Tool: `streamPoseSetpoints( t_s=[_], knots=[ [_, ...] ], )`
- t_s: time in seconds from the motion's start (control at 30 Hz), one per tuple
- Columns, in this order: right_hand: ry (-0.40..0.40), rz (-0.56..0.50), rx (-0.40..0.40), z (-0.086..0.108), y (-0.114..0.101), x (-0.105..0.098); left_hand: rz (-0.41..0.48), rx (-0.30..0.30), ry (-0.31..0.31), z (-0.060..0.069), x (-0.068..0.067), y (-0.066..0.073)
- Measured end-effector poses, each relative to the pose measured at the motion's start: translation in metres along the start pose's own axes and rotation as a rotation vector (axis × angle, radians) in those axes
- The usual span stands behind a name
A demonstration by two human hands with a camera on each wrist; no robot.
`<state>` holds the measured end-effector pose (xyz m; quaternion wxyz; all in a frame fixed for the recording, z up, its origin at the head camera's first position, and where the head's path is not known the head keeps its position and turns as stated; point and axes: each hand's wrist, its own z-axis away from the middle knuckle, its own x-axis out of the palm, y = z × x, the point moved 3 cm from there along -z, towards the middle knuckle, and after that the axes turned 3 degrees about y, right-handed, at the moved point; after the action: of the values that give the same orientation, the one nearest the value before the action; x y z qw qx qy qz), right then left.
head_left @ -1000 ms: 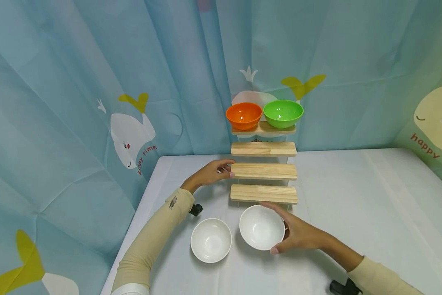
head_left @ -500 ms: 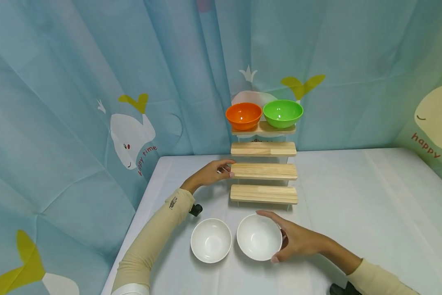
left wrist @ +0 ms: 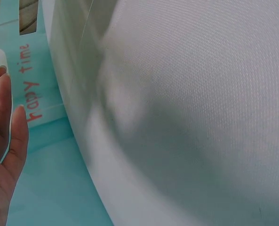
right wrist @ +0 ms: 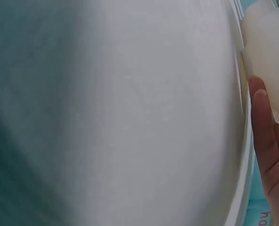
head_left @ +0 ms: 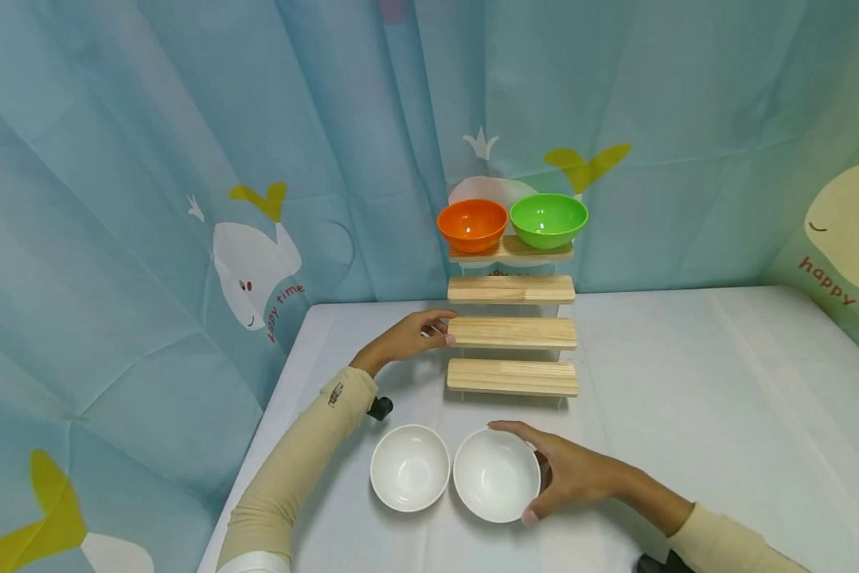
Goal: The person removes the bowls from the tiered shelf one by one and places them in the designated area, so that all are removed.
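While L hand (head_left: 403, 338) pinches rack (head_left: 513, 333) at L edge, R hand (head_left: 575, 471) grips white bowl (head_left: 496, 476) from R; 2nd bowl (head_left: 411, 468) just beside.

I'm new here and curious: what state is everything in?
Tiered wooden rack: standing, top tier occupied.
Glossy orange round bowl: upright, empty, on the rack.
Glossy green round bowl: upright, empty, also there.
Left white round bowl: upright, empty, on the white table.
Right white round bowl: upright, empty, held.
Left hand's grip: pinching a rack plank's end.
Right hand's grip: holding that bowl.
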<state>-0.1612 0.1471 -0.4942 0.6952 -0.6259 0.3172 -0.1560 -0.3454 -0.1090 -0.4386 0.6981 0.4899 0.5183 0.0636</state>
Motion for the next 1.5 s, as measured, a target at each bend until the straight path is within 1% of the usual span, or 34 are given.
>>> streamPoseSetpoints(
  t_s=[0.23,0.33,0.53,0.67,0.87,1.1,1.23,1.3,1.4,1.5],
  knots=[
    [-0.058,-0.007,0.039,0.002,-0.003,-0.003,0.003,-0.004,-0.004,0.0,0.001,0.0],
    [-0.072,0.001,0.035,0.002,-0.005,-0.005,0.0,-0.004,-0.001,0.0,0.0,-0.001],
    [-0.071,0.014,0.022,0.002,-0.004,-0.006,0.01,-0.011,-0.003,-0.001,0.001,-0.002],
    [-0.092,0.013,0.021,0.002,-0.004,-0.007,0.017,-0.012,-0.003,-0.001,0.001,-0.002],
    [-0.113,-0.003,0.008,0.001,-0.003,-0.009,0.013,-0.01,-0.001,0.0,0.0,0.0],
    [-0.126,-0.071,0.022,0.001,-0.002,-0.008,0.028,-0.003,0.001,0.0,-0.001,0.001],
    [-0.128,-0.086,0.021,0.002,-0.001,-0.008,0.027,-0.004,-0.001,0.0,0.0,0.001],
    [-0.124,-0.073,0.018,0.003,-0.001,-0.009,0.024,-0.006,-0.001,0.001,0.0,0.001],
    [-0.094,-0.025,0.012,0.005,-0.001,-0.013,0.024,-0.006,-0.004,0.001,0.0,0.001],
    [-0.055,0.034,-0.018,0.009,-0.002,-0.019,0.026,-0.008,-0.003,0.002,0.001,0.0]
  ],
)
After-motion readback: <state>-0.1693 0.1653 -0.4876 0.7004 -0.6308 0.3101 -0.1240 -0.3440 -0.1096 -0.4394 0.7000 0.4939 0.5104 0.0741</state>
